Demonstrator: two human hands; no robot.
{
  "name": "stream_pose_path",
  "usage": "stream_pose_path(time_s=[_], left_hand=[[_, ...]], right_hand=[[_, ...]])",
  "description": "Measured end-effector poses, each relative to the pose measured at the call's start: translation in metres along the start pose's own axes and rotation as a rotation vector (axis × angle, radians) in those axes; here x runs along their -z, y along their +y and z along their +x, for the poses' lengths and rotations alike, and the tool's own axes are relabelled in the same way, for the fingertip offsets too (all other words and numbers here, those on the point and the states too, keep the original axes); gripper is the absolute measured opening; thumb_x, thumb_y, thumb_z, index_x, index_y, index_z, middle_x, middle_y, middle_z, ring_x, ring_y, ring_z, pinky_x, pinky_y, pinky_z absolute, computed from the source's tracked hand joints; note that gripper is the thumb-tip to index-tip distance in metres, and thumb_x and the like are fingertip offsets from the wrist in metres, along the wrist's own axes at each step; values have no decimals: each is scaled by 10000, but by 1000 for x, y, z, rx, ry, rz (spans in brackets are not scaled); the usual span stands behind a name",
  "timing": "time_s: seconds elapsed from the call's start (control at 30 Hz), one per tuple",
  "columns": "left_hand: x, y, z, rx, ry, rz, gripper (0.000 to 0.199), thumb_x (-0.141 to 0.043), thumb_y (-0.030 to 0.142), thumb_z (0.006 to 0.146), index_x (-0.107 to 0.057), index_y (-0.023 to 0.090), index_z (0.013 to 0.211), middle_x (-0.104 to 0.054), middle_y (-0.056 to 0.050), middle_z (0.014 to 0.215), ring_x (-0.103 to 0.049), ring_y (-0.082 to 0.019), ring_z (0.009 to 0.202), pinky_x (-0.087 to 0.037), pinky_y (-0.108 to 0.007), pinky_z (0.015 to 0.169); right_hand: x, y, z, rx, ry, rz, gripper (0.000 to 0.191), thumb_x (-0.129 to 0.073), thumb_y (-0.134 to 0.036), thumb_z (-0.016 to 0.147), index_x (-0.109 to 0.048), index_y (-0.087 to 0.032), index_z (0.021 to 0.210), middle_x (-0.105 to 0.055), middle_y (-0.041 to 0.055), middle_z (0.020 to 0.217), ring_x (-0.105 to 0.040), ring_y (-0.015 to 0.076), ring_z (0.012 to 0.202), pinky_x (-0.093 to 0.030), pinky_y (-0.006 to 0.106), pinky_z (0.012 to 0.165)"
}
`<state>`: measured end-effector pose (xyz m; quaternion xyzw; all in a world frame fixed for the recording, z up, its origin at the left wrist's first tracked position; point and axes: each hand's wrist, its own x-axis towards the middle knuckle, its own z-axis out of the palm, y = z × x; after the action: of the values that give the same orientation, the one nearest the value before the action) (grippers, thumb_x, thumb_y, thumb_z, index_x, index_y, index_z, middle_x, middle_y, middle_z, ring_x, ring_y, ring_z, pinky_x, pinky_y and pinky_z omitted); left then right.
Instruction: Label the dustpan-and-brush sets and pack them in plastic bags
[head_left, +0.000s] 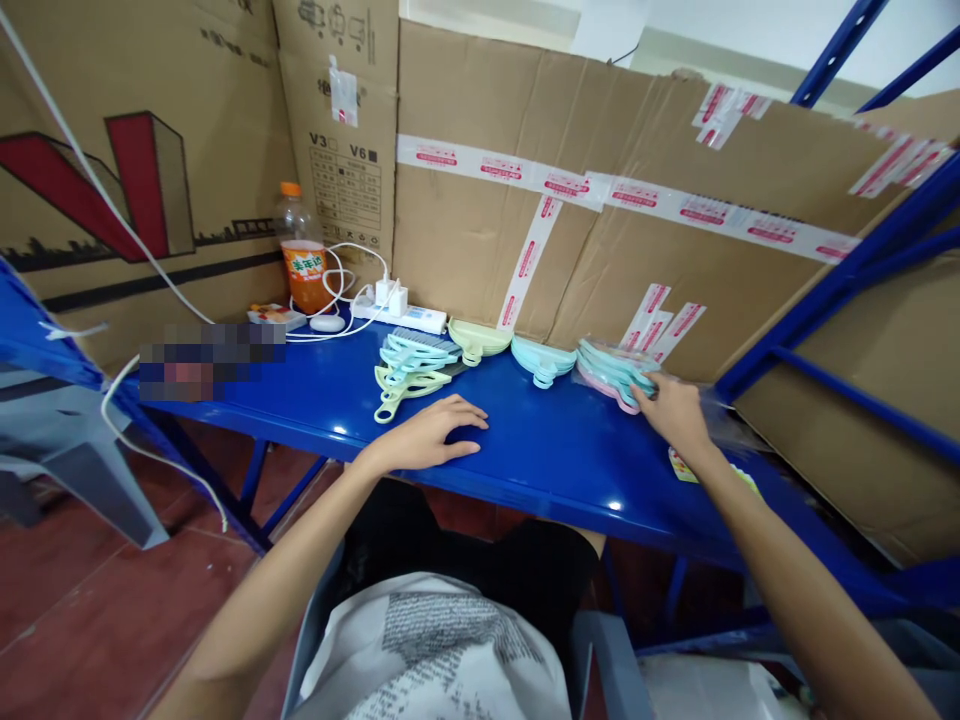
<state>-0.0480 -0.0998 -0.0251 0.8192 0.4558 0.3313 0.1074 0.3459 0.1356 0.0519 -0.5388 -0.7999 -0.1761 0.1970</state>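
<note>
Across our blue table (536,452), our left hand (429,434) has thumb apart, while our right hand (676,412), grip unclear, could topple the touched plastic stack (606,370) by nudging.

Person is wearing a white top (431,690), loose fabric bunching and creasing over the lap. Front is showing dark grey print (465,630), dense text-like rows forming a block, looser broken lines running below; wording is staying too small to read. Black shorts (472,560) are covering the thighs, a bare leg (591,541) showing past one hem. Forearms (300,540) are showing bare, slim; both hands (433,432) are showing bare too.
</note>
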Motion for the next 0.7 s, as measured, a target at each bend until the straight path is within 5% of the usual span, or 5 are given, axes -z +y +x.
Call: stream_pose_path(time_s=[0.23,0.4,0.47,0.53,0.7], left_hand=[[2,2,1,-8,-2,-10,328,-701,388,1063,-752,226,1343,-735,-124,1460,-635,-291,1395,-440,-493,1250],[2,3,1,11,-17,2,335,-688,392,1071,-744,221,1353,-724,-123,1476,-623,-288,1409,-433,-495,1257],[2,3,1,14,-18,1,338,-688,394,1070,-743,223,1357,-720,-123,1480,-622,-285,1410,-443,-490,1250],[2,3,0,13,-15,2,333,-688,395,1069,-747,228,1351,-719,-121,1479,-620,-286,1410,-454,-488,1242],[4,5,1,12,-28,13,341,-675,394,1077,-742,217,1361,-710,-130,1485,-610,-294,1416,-456,-504,1245]], right_hand=[[-1,-1,-3,-5,-3,50,489,-570,-402,1039,-770,-86,1354,-825,242,1178,-803,381,1095,-566,451,1035],[35,-21,-17,-94,29,-193,587,-491,-552,1092,-721,-118,1415,-801,294,1028,-780,474,987,-548,523,847],[54,-43,-19,-126,133,-195,641,-376,-581,1124,-728,-103,1367,-785,302,1016,-768,465,976,-518,492,822],[67,-77,-13,-3,142,-84,600,-320,-505,1149,-729,-111,1343,-791,277,1083,-758,414,1022,-492,441,837],[50,-188,28,460,-122,129,337,-580,-384,1086,-735,-206,1326,-781,130,1287,-694,325,1218,-472,351,921]])
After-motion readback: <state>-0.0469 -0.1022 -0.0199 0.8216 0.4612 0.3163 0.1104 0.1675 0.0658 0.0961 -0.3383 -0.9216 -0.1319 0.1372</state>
